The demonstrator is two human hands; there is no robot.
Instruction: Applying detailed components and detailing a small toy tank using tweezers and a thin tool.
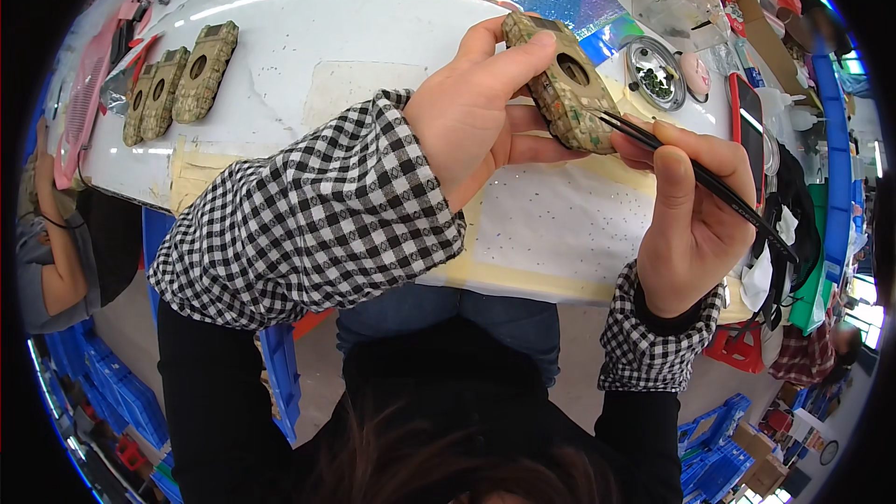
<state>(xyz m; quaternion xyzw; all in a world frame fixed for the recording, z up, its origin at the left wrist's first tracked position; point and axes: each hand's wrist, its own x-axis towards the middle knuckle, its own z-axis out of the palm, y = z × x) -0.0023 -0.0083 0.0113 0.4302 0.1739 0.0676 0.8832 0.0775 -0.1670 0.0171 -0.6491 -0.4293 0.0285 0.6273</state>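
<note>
A: How are the hands gripping?
B: The left hand (471,107) pinches a camouflage hull (557,98), its thumb laid over the upper face near the far end and other fingers spread underneath. The right hand (695,224) has thumb and fingers pressed together on black tweezers (714,187).
A: Work across from the left, then.
B: Three similar hulls (166,110) stand in a row on the white table (280,56), well apart from the hands. Next comes the left hand, in a checked cuff.
A: And the held hull, relative to that grip?
B: It sits tilted, just right of the palm and raised over the table. Its round opening lies beyond the thumb tip, uncovered, and its near end pokes out toward the right hand.
A: Where do the tweezer tips go?
B: To that near end, below the opening. I can't tell whether they touch it or pinch anything.
A: Further right?
B: Beyond the hull, a round dish (631,58) with small green bits (656,86) in it, then a red-edged phone (747,121) just past the right hand.
</note>
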